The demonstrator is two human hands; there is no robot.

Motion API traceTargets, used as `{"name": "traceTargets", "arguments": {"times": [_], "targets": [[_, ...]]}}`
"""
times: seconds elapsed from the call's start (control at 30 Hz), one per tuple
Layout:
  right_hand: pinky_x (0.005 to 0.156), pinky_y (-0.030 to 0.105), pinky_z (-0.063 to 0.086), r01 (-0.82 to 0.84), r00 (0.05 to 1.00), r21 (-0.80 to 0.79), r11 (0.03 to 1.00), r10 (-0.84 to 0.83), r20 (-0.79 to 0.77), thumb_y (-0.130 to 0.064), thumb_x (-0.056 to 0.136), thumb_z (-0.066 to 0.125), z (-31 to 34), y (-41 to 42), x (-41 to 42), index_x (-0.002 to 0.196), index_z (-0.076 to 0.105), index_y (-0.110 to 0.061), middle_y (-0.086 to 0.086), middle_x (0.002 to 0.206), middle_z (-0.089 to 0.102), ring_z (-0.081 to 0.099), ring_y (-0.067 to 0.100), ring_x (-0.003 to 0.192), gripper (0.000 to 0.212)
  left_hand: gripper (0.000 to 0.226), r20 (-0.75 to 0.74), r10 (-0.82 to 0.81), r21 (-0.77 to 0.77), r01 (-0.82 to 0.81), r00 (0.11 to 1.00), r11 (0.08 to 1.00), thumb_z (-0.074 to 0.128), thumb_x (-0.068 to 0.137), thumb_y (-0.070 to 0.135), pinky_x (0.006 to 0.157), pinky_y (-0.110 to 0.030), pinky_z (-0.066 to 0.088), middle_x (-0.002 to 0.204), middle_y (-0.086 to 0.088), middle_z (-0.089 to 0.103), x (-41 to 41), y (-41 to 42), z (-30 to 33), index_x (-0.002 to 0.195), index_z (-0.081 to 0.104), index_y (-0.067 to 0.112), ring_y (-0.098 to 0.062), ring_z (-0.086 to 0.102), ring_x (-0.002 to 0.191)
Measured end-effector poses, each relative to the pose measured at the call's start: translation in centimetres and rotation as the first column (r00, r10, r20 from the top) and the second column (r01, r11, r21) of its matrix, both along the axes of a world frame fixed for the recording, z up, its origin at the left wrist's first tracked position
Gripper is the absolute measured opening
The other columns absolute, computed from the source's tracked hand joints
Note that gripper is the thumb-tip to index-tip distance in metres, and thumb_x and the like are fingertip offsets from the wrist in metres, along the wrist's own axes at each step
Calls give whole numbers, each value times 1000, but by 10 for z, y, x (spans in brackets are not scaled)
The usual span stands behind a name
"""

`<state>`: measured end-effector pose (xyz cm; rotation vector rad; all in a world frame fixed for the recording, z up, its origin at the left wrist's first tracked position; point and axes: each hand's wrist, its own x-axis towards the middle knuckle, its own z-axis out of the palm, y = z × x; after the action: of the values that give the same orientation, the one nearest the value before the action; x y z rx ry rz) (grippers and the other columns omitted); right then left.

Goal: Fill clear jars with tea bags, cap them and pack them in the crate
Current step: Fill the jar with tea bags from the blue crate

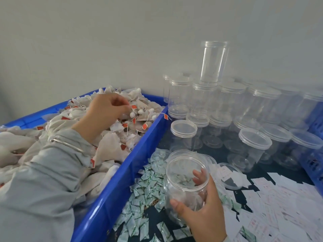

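My right hand (202,212) grips an open clear jar (186,182) low in the middle, tilted toward me, with a few tea bags in its bottom. My left hand (106,110) reaches into the blue bin (122,180) and pinches a tea bag (132,112) by its string and red tag, among a heap of white tea bags (111,142). A loose clear lid (230,175) lies flat just right of the jar.
Several capped empty clear jars (255,145) stand at the back right, one uncapped jar (213,62) stacked on top. Small green-and-white sachets (145,186) litter the dark table by the bin. White paper labels (279,206) spread at right. A blue crate edge (316,165) shows far right.
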<state>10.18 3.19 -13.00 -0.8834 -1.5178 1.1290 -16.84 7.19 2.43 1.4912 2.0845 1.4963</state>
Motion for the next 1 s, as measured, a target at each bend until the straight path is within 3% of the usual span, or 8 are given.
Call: {"name": "traceTargets", "arguments": {"times": [0.1, 0.2, 0.33, 0.47, 0.7, 0.8, 0.9, 1.0], "targets": [[73, -4, 40, 9, 1000, 12, 1000, -9, 18, -12, 45, 94, 1, -2, -1, 119, 47, -41, -37, 113, 53, 49, -19, 105, 92, 11, -356, 94, -281, -203, 930, 938, 64, 86, 22, 60, -21, 39, 73, 6, 61, -34, 0, -13, 81, 71, 15, -10, 55, 70], [72, -4, 39, 20, 1000, 13, 1000, -20, 19, -10, 45, 93, 0, -1, -1, 120, 47, -41, -38, 112, 53, 49, -20, 103, 93, 41, -569, 15, -471, -341, 822, 814, 58, 87, 47, 50, -23, 34, 63, 2, 61, -40, -1, -20, 83, 72, 9, -10, 52, 60], [74, 0, 44, 16, 1000, 8, 1000, -16, 27, -14, 45, 93, -2, 1, -1, 123, 46, -42, -31, 114, 56, 53, -15, 104, 96, 67, -437, -21, -611, -280, 899, 740, 52, 75, 75, 56, -26, 42, 61, -1, 66, -48, -6, -9, 75, 71, 10, -15, 60, 62], [73, 2, 45, 12, 1000, 0, 1000, -12, 18, -15, 44, 93, -6, 1, -1, 122, 46, -44, -31, 114, 56, 54, -13, 102, 96, 52, -348, -338, -874, -172, 874, 455, 69, 68, 65, 63, -25, 47, 70, 3, 64, -43, -16, -8, 75, 63, 14, -14, 56, 64], [72, 1, 45, 14, 1000, -4, 1000, -14, 13, -17, 43, 93, -5, 1, -2, 118, 43, -50, -34, 113, 56, 53, -16, 101, 96, 26, -411, -334, -791, -150, 848, 593, 60, 89, 40, 70, -28, 44, 89, -1, 61, -37, -11, -9, 90, 60, 14, -15, 54, 76], [73, 1, 45, 12, 1000, -14, 1000, -11, 21, -18, 44, 93, -5, 1, -1, 123, 46, -43, -26, 116, 58, 54, -13, 103, 96, 16, -396, -314, -737, -95, 863, 669, 59, 91, 34, 60, -22, 45, 83, 2, 59, -31, -11, -6, 84, 57, 19, -12, 55, 69], [73, 0, 44, 14, 1000, -13, 1000, -14, 24, -12, 45, 93, -5, 1, -1, 120, 45, -47, -30, 114, 57, 53, -15, 103, 96, 7, -288, -281, -660, 22, 915, 751, 63, 89, 24, 51, -21, 42, 82, -2, 63, -27, -13, -3, 85, 58, 21, -11, 56, 58], [73, -1, 43, 10, 999, -4, 1000, -10, 38, -8, 44, 93, -3, 1, -2, 118, 46, -46, -29, 115, 57, 51, -17, 104, 96, 16, 12, -242, -492, 217, 970, 843, 64, 87, 9, 53, -23, 50, 96, -5, 66, -22, -14, -1, 97, 58, 20, -15, 63, 72]]}}
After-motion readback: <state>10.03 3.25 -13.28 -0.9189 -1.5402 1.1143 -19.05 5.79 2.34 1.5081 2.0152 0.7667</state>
